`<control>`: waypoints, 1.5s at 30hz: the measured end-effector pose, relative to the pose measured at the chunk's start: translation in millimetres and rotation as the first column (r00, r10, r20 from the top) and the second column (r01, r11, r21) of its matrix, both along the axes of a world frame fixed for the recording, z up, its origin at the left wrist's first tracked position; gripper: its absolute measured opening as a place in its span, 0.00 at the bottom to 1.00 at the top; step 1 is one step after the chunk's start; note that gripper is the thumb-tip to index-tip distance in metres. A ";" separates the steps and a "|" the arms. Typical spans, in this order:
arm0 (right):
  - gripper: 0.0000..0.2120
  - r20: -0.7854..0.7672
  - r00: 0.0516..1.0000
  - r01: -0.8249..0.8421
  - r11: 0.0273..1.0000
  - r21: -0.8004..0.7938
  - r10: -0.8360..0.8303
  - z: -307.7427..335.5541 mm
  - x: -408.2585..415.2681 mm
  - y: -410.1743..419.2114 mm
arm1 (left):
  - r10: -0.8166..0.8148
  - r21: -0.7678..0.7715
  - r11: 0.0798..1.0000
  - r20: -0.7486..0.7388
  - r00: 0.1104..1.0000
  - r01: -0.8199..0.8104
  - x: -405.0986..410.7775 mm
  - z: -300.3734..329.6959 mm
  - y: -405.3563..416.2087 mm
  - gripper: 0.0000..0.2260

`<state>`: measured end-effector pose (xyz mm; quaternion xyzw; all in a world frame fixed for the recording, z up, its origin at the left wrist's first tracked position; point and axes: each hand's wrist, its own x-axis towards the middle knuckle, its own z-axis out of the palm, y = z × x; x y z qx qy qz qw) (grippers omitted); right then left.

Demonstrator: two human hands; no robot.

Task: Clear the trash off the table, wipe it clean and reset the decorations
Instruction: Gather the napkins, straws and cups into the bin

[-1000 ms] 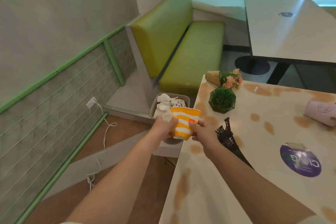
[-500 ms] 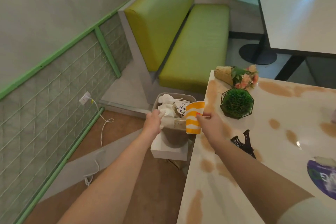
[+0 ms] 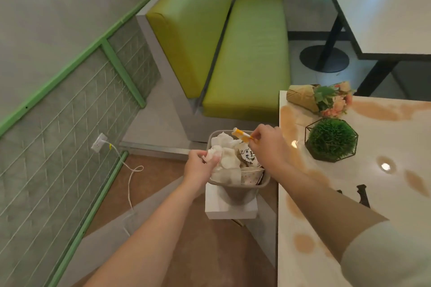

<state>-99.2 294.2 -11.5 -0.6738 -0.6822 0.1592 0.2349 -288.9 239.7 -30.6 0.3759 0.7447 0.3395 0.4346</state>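
While pinched in right hand [image 3: 268, 147] fingertips over bin [image 3: 240, 191]: striped cup [image 3: 241, 134]; left hand [image 3: 200, 168] clutching tissue [image 3: 211, 155] (bin full of paper).

From my remote feed I see two bare forearms reaching in from the near edge, one at the left, one at the right; neither wrist carries a watch, band or ring that I can make out; the left hand [image 3: 200, 165] is bare, no glove on it; the right hand [image 3: 265, 144] is likewise bare, with what looks like orange-red polish on a fingertip, though it is too small for me to be sure; at the near right corner a pale, whitish short sleeve [image 3: 384, 256] covers the right upper arm, plain, its hem curving across the arm; the left arm shows no sleeve.
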 end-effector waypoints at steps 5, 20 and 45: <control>0.04 0.129 0.990 -0.069 0.992 0.106 0.055 -22.5 -18.2 24.6 | -0.069 -0.010 0.998 0.005 0.998 0.069 -15.4 -4.5 17.5 0.15; 0.14 0.154 0.974 -0.155 0.985 -0.071 0.165 -65.2 -18.2 40.3 | -0.179 0.026 0.984 0.007 0.984 0.179 -23.8 -14.5 44.1 0.14; 0.03 -0.080 0.997 -0.019 0.975 -0.222 0.001 -47.9 7.5 -42.6 | -0.320 0.080 0.944 -0.004 0.947 0.319 17.7 6.5 29.6 0.09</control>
